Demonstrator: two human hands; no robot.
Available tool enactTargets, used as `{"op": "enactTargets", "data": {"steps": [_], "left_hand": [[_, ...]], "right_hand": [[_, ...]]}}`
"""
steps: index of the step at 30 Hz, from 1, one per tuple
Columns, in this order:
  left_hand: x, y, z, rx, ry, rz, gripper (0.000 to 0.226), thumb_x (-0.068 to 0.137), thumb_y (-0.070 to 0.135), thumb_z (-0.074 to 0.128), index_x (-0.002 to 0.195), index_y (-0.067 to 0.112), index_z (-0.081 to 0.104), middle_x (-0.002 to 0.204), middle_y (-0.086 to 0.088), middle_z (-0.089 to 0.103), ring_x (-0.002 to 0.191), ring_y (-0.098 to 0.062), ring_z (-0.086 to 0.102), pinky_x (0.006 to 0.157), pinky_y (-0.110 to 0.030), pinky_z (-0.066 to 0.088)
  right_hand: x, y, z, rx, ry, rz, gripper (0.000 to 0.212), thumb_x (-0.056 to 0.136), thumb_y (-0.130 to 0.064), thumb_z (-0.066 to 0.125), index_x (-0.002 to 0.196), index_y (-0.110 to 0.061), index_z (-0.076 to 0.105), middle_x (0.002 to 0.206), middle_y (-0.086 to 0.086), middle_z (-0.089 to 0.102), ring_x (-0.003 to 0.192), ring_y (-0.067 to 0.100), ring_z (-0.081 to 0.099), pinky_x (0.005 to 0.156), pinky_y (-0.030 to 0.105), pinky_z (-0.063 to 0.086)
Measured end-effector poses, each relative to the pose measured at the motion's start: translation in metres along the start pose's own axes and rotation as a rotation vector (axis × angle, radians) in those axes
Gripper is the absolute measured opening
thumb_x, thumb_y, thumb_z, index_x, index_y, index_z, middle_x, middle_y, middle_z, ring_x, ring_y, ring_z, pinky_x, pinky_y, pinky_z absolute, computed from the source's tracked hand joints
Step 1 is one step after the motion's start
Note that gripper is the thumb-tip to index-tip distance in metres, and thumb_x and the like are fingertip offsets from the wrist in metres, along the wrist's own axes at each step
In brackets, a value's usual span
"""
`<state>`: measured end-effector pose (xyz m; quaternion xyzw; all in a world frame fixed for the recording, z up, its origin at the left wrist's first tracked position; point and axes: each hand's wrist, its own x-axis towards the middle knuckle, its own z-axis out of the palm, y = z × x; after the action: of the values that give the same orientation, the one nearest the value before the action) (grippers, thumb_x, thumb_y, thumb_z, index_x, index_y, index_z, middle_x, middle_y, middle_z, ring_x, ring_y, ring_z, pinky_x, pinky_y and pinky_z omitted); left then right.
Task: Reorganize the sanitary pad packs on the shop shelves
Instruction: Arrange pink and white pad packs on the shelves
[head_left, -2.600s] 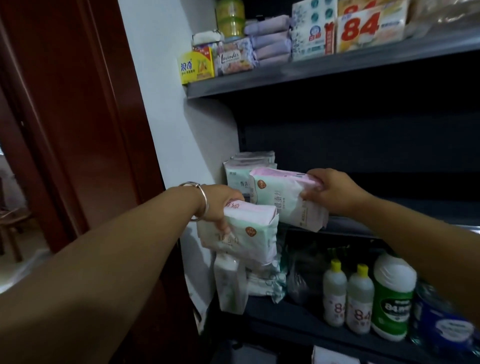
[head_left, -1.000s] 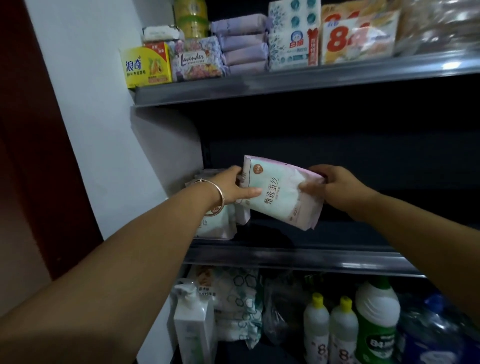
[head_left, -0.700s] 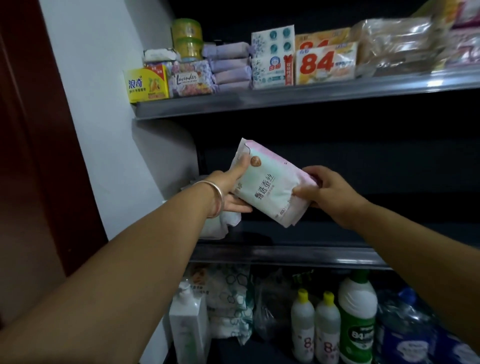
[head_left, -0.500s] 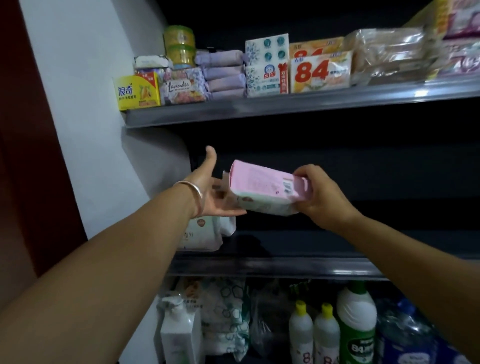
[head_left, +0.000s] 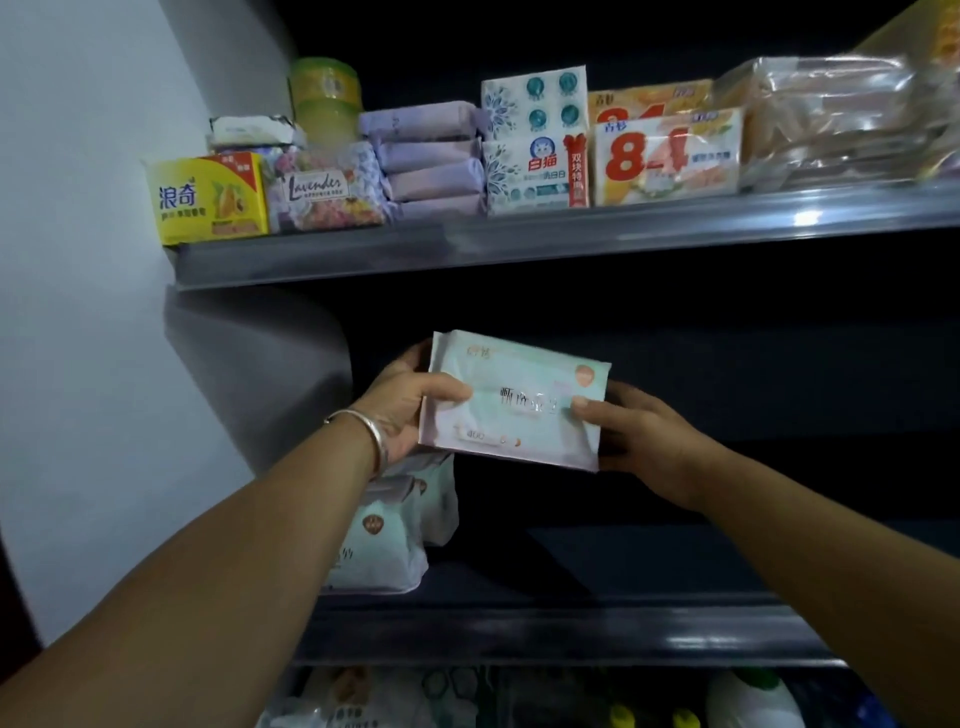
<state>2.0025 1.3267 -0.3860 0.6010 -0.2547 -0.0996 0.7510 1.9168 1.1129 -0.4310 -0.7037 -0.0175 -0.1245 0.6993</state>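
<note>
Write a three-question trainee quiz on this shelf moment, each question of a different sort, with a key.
1. True or false: the pad pack is held by both the left hand and the right hand.
2. Multiple choice: where do the other pad packs stand? A) top shelf, right end; B) middle shelf, left end, below the left hand; C) on the floor.
3. Fill in: the yellow box sits at the ____ end of the top shelf.

Key: 1 true; 2 B; 3 left.
</note>
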Motion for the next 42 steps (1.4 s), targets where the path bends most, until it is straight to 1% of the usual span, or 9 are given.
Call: {"op": "enactTargets", "data": {"steps": [4, 9, 13, 17, 20, 26, 33, 38, 42], "left_hand": [[0.018, 0.000, -0.008, 0.036, -0.064, -0.018, 0.053, 0.072, -0.014, 0.056, 0.119, 0.011, 0.054, 0.104, -0.018, 0.065, 0.089, -0.037, 0.065, 0.069, -0.049, 0.056], [0.051, -0.014, -0.030, 0.249, 0.098, 0.000, 0.050, 0.083, -0.017, 0.051, 0.128, 0.003, 0.049, 0.117, -0.012, 0.059, 0.096, -0.025, 0.060, 0.084, -0.035, 0.050], [0.081, -0.020, -0.078, 1.228, 0.312, -0.074, 0.041, 0.091, 0.009, 0.053, 0.131, 0.005, 0.051, 0.140, -0.013, 0.048, 0.126, -0.025, 0.047, 0.105, -0.026, 0.032], [0.086, -0.028, -0.106, 1.573, 0.233, -0.152, 0.040, 0.095, 0.012, 0.043, 0.134, 0.005, 0.048, 0.142, -0.012, 0.044, 0.131, -0.026, 0.042, 0.105, -0.027, 0.032], [0.096, -0.042, -0.119, 1.604, 0.171, -0.195, 0.042, 0.096, 0.013, 0.045, 0.136, 0.003, 0.044, 0.143, -0.015, 0.042, 0.131, -0.027, 0.042, 0.106, -0.026, 0.032], [0.118, -0.060, -0.145, 1.599, 0.119, -0.269, 0.038, 0.097, 0.017, 0.045, 0.132, 0.002, 0.044, 0.135, -0.017, 0.049, 0.122, -0.030, 0.050, 0.097, -0.028, 0.039], [0.139, -0.072, -0.165, 1.573, 0.180, -0.266, 0.035, 0.101, 0.015, 0.034, 0.130, 0.002, 0.049, 0.137, -0.015, 0.048, 0.126, -0.026, 0.047, 0.101, -0.028, 0.034], [0.161, -0.081, -0.173, 1.627, 0.191, -0.270, 0.039, 0.099, 0.018, 0.041, 0.135, 0.005, 0.045, 0.139, -0.012, 0.048, 0.127, -0.025, 0.047, 0.100, -0.029, 0.038], [0.172, -0.075, -0.172, 1.609, 0.155, -0.308, 0.038, 0.099, 0.019, 0.040, 0.132, 0.003, 0.047, 0.135, -0.015, 0.051, 0.122, -0.028, 0.050, 0.100, -0.030, 0.039]], "right_hand": [[0.018, -0.002, -0.001, -0.018, -0.013, 0.007, 0.036, 0.080, -0.012, 0.068, 0.115, -0.009, 0.061, 0.105, 0.006, 0.072, 0.096, 0.025, 0.068, 0.081, 0.037, 0.055], [0.053, 0.005, 0.014, -0.010, 0.211, -0.012, 0.041, 0.075, -0.007, 0.075, 0.113, -0.008, 0.060, 0.104, 0.009, 0.069, 0.089, 0.025, 0.068, 0.065, 0.033, 0.055], [0.095, 0.013, 0.034, -0.116, 0.393, -0.043, 0.036, 0.075, -0.007, 0.076, 0.106, -0.008, 0.057, 0.102, 0.008, 0.064, 0.090, 0.025, 0.064, 0.070, 0.033, 0.052], [0.139, 0.028, 0.064, -0.063, 0.402, -0.161, 0.032, 0.076, -0.001, 0.074, 0.105, -0.005, 0.059, 0.104, 0.011, 0.064, 0.088, 0.022, 0.062, 0.069, 0.030, 0.052], [0.170, 0.035, 0.087, -0.112, 0.396, -0.179, 0.036, 0.077, -0.003, 0.074, 0.110, -0.001, 0.059, 0.103, 0.010, 0.062, 0.090, 0.020, 0.059, 0.064, 0.024, 0.052], [0.225, 0.053, 0.125, -0.209, 0.356, -0.138, 0.038, 0.076, -0.010, 0.076, 0.107, 0.001, 0.057, 0.114, 0.018, 0.061, 0.104, 0.031, 0.060, 0.088, 0.041, 0.052], [0.268, 0.060, 0.136, -0.186, 0.338, -0.163, 0.038, 0.079, -0.008, 0.073, 0.111, 0.004, 0.057, 0.117, 0.019, 0.060, 0.109, 0.034, 0.059, 0.090, 0.048, 0.051], [0.280, 0.077, 0.140, -0.277, 0.249, -0.089, 0.041, 0.084, -0.012, 0.069, 0.120, -0.001, 0.052, 0.122, 0.014, 0.058, 0.114, 0.031, 0.056, 0.089, 0.034, 0.050], [0.285, 0.092, 0.140, -0.186, 0.187, -0.069, 0.048, 0.082, -0.010, 0.070, 0.122, -0.003, 0.045, 0.125, 0.016, 0.055, 0.113, 0.034, 0.056, 0.091, 0.050, 0.051]]}}
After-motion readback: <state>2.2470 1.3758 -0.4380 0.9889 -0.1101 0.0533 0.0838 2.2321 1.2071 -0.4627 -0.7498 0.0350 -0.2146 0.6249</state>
